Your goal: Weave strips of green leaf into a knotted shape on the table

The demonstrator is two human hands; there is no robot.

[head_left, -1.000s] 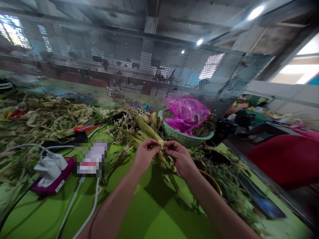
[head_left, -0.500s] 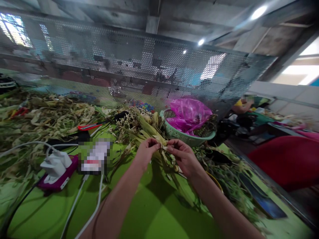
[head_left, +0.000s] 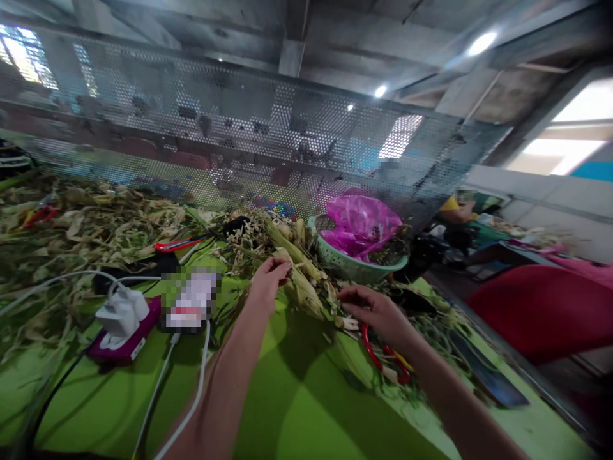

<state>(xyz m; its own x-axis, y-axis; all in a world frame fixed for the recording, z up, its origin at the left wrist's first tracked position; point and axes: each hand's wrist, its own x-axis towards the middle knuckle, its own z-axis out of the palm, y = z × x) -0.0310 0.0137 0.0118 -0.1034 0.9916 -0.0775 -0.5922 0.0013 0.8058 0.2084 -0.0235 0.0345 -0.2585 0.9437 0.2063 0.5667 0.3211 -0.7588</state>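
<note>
Curling above a red-handled tool (head_left: pixel 368 349) toward the desk's (head_left: pixel 297 402) right edge, the right hand (head_left: pixel 371 308) may hold a strand; I cannot tell. The left hand (head_left: pixel 269 279) pinches a husk bundle (head_left: pixel 304 289) mid-desk, gathered but loose-ended, seemingly half-finished. Nearer the far edge stands a green basket (head_left: pixel 352 268).

Long pale-yellow dry husks (head_left: pixel 306 294): left of the round mint-green plastic basket (head_left: pixel 359 269)
Crumpled magenta plastic bag (head_left: pixel 364 220): in the basket
Grey perforated metal screen (head_left: pixel 230 115): behind both
Flat green table (head_left: pixel 297 409): beneath
</note>
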